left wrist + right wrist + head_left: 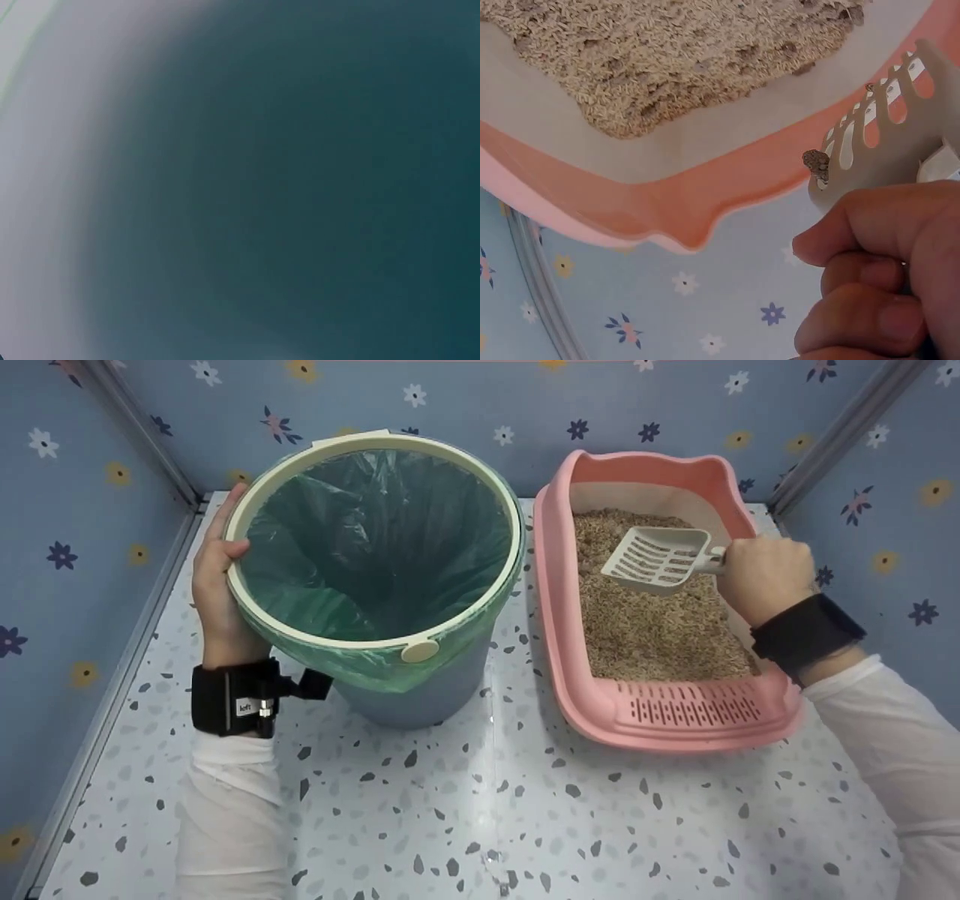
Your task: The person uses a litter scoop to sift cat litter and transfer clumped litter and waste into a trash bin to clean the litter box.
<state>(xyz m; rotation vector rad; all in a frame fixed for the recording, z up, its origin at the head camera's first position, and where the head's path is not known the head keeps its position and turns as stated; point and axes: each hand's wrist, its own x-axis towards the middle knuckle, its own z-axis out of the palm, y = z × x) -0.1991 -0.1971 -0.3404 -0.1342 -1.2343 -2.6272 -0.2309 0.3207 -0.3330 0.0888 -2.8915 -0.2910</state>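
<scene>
In the head view, my left hand (225, 600) holds a grey-blue trash bin (424, 709) at its left side, thumb on the cream rim ring (330, 639). A green plastic bag (352, 532) lines the bin and folds over its edge. My right hand (769, 577) grips the handle of a pale grey slotted litter scoop (679, 538) above a pink litter box (555, 615). Brown pellet litter (652, 637) covers the box floor. In the right wrist view, a small dark clump (816, 163) sits at the scoop's edge. Dark blur fills the left wrist view.
Bin and litter box stand side by side on a white speckled surface (420, 825). Blue flowered panels (495, 405) rise behind and at both sides. Perforated slots mark the box's front ledge (690, 727). Black straps (808, 634) circle both wrists.
</scene>
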